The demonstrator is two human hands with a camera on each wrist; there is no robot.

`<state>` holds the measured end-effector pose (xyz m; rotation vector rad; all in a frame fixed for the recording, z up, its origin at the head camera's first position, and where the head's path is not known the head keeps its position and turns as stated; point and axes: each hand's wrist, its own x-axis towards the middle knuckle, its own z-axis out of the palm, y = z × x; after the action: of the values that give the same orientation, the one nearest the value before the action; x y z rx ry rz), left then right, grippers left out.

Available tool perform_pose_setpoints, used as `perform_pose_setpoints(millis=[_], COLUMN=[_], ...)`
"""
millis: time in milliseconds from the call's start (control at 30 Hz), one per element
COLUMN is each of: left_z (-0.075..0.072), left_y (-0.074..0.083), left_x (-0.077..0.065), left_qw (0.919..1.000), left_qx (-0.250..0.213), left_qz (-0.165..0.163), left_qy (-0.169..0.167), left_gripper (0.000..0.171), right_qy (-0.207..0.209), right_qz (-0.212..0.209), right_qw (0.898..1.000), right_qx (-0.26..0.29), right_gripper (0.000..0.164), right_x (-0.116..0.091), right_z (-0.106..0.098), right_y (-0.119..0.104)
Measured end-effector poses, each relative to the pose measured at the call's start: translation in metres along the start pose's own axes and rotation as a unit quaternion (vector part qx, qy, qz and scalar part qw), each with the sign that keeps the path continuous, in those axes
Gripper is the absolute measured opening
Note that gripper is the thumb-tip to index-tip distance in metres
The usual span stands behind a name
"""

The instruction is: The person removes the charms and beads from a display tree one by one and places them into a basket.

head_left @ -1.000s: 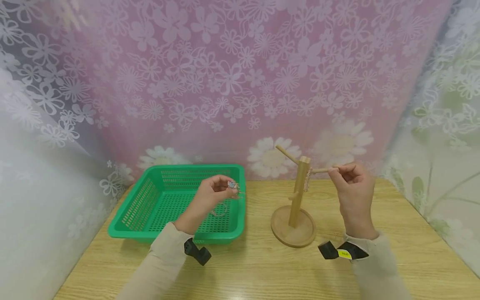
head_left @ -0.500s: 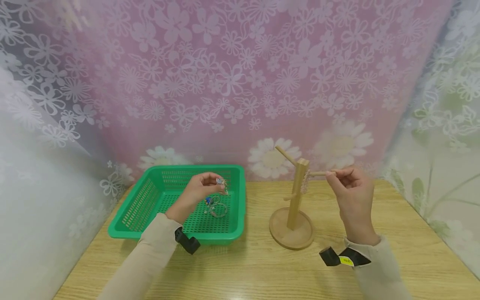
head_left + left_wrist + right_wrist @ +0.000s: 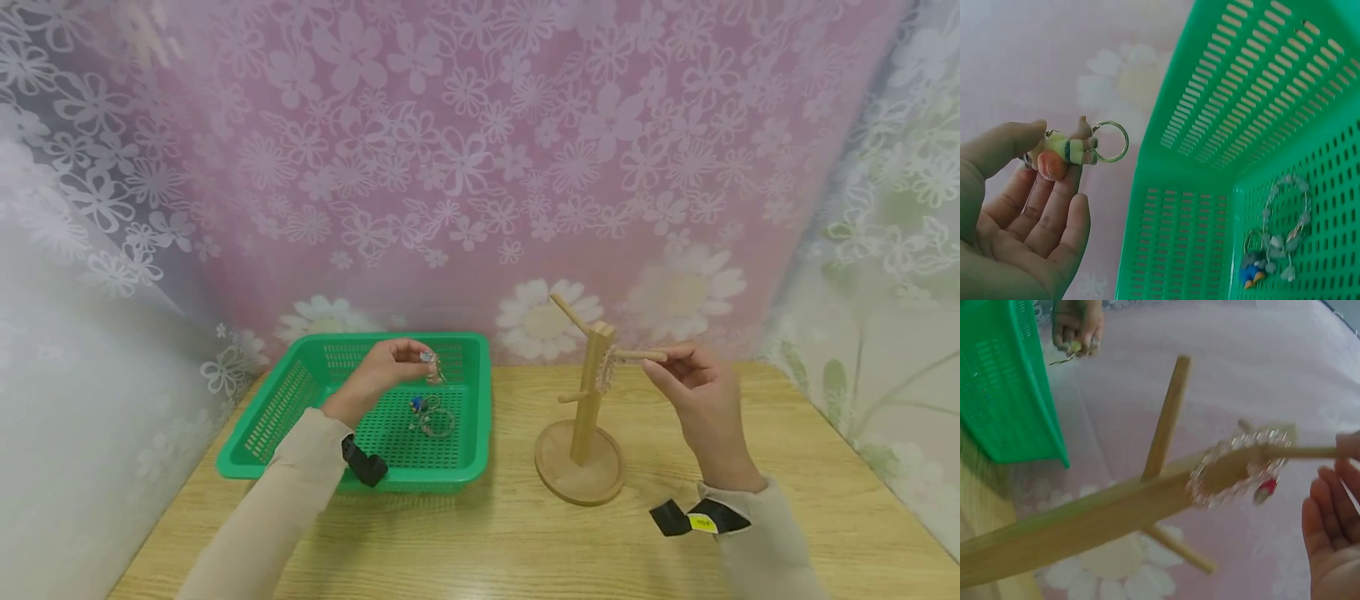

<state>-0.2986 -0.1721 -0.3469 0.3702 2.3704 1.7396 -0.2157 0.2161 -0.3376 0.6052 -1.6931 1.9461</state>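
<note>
My left hand (image 3: 378, 371) is over the green basket (image 3: 486, 417), pinching a keychain (image 3: 1057, 156) between thumb and fingers. The keychain is a small figurine in light yellow with an orange-red part, and its metal ring sticks out past the fingers. On the right, a wooden stand (image 3: 588, 408) with a round base and several pegs leans slightly. Thumb and fingers of my right hand (image 3: 701, 396) pinch the end of its right-pointing peg (image 3: 1310, 452). Around that peg, close to the post, hangs a pink beaded bracelet (image 3: 1221, 449) with a red charm.
Inside the basket lie a clear beaded bracelet (image 3: 1305, 219) and a blue figurine keychain (image 3: 1251, 272), side by side. Basket and stand share a wooden table (image 3: 517, 542). Behind them hangs a pink flowered curtain (image 3: 465, 167).
My left hand has moved left with the keychain, uncovering the things in the basket. The stand has turned and shifted slightly left, its right peg swinging toward me with my right hand on it.
</note>
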Motion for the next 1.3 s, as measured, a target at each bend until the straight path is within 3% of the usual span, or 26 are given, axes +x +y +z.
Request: perform_pose_setpoints(millis=[167, 533, 700, 933, 1300], left_z=[-0.006, -0.020, -0.026, -0.033, -0.037], left_y=[-0.003, -0.016, -0.023, -0.033, -0.047], left_x=[0.006, 0.019, 0.023, 0.029, 0.040], left_qw=[0.9999, 0.9993, 0.9982, 0.9977, 0.9966], left_qx=[0.005, 0.003, -0.003, 0.003, 0.019], left_qz=[-0.010, -0.024, -0.039, -0.053, -0.070], left_qy=[-0.002, 0.029, 0.046, 0.042, 0.040], left_gripper=[0.024, 0.031, 0.030, 0.030, 0.031], right_qy=[-0.056, -0.042, -0.057, -0.078, -0.116], right_qz=[0.020, 0.062, 0.069, 0.067, 0.083], right_qw=[0.998, 0.988, 0.984, 0.978, 0.943], right_qx=[-0.036, -0.137, -0.157, -0.181, -0.301], right_gripper=[0.016, 0.018, 0.024, 0.028, 0.033], right_x=[0.001, 0.008, 0.011, 0.019, 0.037], right_z=[-0.012, -0.029, -0.033, -0.034, -0.039], right_y=[0.019, 0.052, 0.064, 0.067, 0.068])
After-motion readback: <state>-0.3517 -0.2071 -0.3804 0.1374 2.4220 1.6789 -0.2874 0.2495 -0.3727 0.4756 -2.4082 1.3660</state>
